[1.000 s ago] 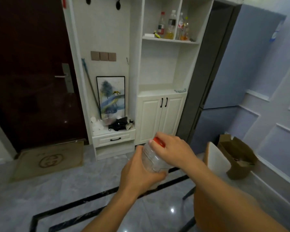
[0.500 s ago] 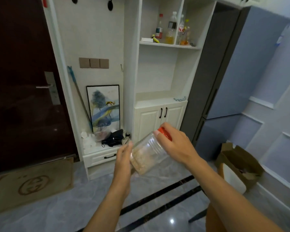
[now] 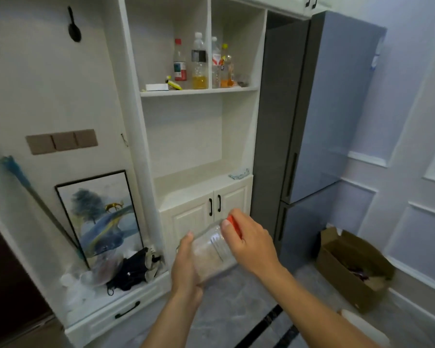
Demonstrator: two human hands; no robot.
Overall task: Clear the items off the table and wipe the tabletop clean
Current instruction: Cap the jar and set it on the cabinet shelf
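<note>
Head view: a clear jar [image 3: 212,252], tilted, is held in midair before the white cabinet [image 3: 194,217]. The left hand [image 3: 186,267] cups its base, fingers seemingly curled behind it. The right hand [image 3: 249,242] has its fingers clamped on the red lid [image 3: 234,223]. A box [image 3: 349,267] sits by the fridge [image 3: 324,121].

Jar [image 3: 211,252]: clear, pale beige contents; lid [image 3: 232,221] red. Cabinet [image 3: 194,146] white, handles [image 3: 210,207] black. Fridge [image 3: 324,109] grey-blue. Floor [image 3: 224,312] grey marbled, black stripes. Box [image 3: 337,277] brown. Wall switches [image 3: 62,141] brown. Painting [image 3: 101,217]: blues, dark tree, gold deer, black frame. Shelf bottle [image 3: 199,71]: yellow liquid, black label. Door [image 3: 5,285] dark reddish-brown.
</note>
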